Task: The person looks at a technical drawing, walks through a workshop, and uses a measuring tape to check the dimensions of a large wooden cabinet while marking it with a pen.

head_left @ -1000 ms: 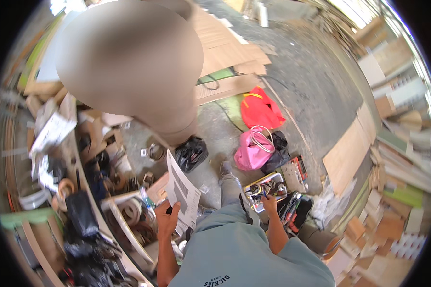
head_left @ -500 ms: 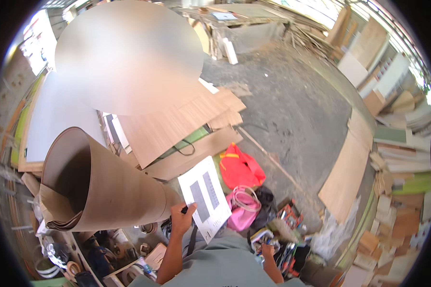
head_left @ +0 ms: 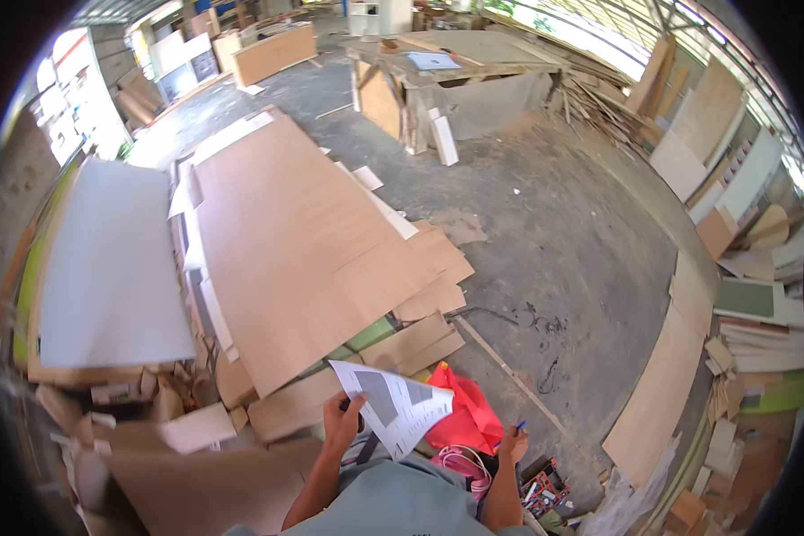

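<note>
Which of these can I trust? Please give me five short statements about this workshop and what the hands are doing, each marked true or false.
1. The left hand holds a sheet of paper. True.
2. The right hand holds a hammer. False: it holds a slim blue thing, perhaps a pen.
3. The bag between the paper and the right hand is green. False: it is mainly red.
4. A white panel lies left of the large brown board. True.
5. The workbench is closer to the person than the brown board. False: it stands farther off, toward the right.
</note>
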{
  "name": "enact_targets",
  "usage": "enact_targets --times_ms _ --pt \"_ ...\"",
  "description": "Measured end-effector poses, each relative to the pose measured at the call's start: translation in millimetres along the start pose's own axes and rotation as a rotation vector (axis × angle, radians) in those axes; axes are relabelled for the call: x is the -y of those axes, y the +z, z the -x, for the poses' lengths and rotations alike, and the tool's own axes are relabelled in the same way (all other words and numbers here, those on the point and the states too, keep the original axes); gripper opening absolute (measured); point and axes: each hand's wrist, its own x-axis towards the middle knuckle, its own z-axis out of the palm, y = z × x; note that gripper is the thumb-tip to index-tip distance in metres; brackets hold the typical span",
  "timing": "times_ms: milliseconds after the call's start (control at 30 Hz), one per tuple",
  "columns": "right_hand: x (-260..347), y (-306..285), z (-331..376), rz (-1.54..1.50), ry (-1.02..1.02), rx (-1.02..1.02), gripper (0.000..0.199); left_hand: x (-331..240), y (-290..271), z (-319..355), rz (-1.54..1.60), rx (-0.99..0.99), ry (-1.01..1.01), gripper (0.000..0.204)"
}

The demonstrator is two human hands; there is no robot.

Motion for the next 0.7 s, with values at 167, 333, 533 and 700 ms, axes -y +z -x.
enact_targets --times_ms 167,333,533,700 --pt "-71.2 21.8 -12.2 -0.194 0.555 0.030 0.046 -68.1 51.4 -176.5 -0.124 0.110 0.122 0.019" --pt "-2.9 35.6 33.6 -0.184 0.785 0.037 0.040 -119.5 99.2 -309.3 -0.090 0.106 0.008 0.020" --pt "95.7 69.0 -21.0 0.152 0.724 0.011 0.037 -127.9 185.3 -399.5 0.188 0.024 -0.117 0.022" --pt "149.0 123.3 -215.9 0.193 0.597 0.111 0.037 -102.6 270.4 -466.3 0.351 -0.226 -0.310 0.027"
